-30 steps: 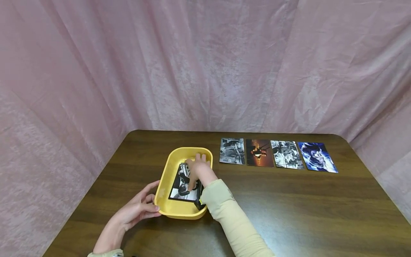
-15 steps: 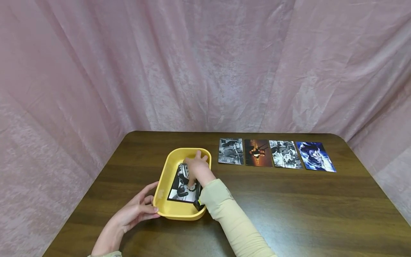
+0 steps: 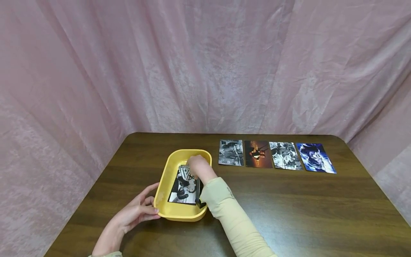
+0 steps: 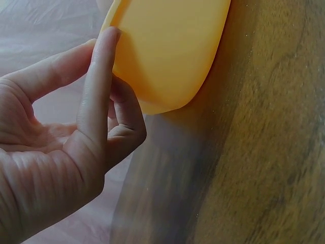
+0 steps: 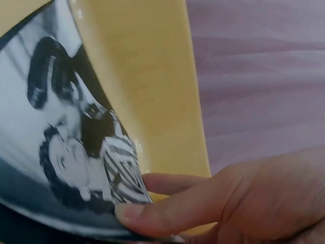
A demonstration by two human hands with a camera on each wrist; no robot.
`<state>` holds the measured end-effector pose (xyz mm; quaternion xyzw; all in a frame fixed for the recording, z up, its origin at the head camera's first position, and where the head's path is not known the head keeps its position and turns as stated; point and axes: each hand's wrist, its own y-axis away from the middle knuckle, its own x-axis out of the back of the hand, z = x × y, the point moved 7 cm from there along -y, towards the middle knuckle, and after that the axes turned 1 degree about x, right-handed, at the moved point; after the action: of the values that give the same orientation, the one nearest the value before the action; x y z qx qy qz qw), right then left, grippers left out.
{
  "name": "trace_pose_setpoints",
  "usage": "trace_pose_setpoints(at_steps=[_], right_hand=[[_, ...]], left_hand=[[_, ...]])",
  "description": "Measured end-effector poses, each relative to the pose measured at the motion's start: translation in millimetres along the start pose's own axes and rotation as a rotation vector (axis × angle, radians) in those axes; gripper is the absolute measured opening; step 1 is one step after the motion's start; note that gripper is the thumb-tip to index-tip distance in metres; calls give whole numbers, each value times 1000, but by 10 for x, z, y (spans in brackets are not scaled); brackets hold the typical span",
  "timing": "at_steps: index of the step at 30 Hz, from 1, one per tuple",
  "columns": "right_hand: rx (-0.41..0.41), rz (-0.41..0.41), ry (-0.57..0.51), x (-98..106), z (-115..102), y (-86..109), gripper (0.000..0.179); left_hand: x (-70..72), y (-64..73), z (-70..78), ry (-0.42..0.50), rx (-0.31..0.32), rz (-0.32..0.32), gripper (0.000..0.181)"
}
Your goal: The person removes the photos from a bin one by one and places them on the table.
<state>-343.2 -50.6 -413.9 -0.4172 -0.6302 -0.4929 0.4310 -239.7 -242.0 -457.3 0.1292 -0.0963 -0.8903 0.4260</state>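
A yellow plastic tray [image 3: 162, 180] stands on the wooden table with a black-and-white photo card [image 3: 183, 189] in it. My right hand [image 3: 199, 167] reaches into the tray and pinches this photo card [image 5: 61, 127] at one end, thumb on the picture side, and the card bows slightly. Dark material shows beside the card under my right wrist; what it is I cannot tell. My left hand [image 3: 135, 211] holds the tray's near left corner. In the left wrist view, the thumb and fingers of my left hand [image 4: 76, 112] grip the tray wall [image 4: 172, 56].
Right of the tray, several photo cards lie in a row along the back of the table [image 3: 289, 207]: a grey one [image 3: 231, 152], an orange-brown one [image 3: 258, 154], a black-and-white one [image 3: 285, 155] and a blue one [image 3: 316, 157]. A pink curtain [image 3: 205, 67] hangs behind.
The fingers of my right hand, spread earlier over the tray's far end, have drawn together and now pinch the photo card. My left hand stays on the tray.
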Motion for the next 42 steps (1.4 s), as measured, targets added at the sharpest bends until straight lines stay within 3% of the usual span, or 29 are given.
trace_pose_setpoints(at_steps=[2, 6, 10, 18, 23, 27, 34, 42], right_hand=[[34, -8, -68, 30, 7, -3, 59], [42, -83, -376, 95, 56, 17, 56], [83, -112, -583, 226, 131, 80, 50], [245, 30, -846, 596, 540, 347, 44], [267, 134, -972, 682, 984, 547, 44], [242, 213, -1072, 620, 1352, 712, 47], [162, 255, -1206, 317, 1885, 934, 52], [107, 196, -1141, -66, 2204, 1035, 54]], left_hand=[[-4, 1, -4, 4, 1, -2, 95], [-13, -4, 3, 3, -5, -6, 95], [-16, -4, 7, 0, -4, -7, 95], [-4, 7, -7, -5, 0, -4, 95], [-11, 2, 8, -6, -8, -14, 95], [-18, 1, 21, -12, -8, -18, 94], [-27, -2, 3, -2, -1, -20, 94], [-22, 4, 4, 4, -3, -23, 95]])
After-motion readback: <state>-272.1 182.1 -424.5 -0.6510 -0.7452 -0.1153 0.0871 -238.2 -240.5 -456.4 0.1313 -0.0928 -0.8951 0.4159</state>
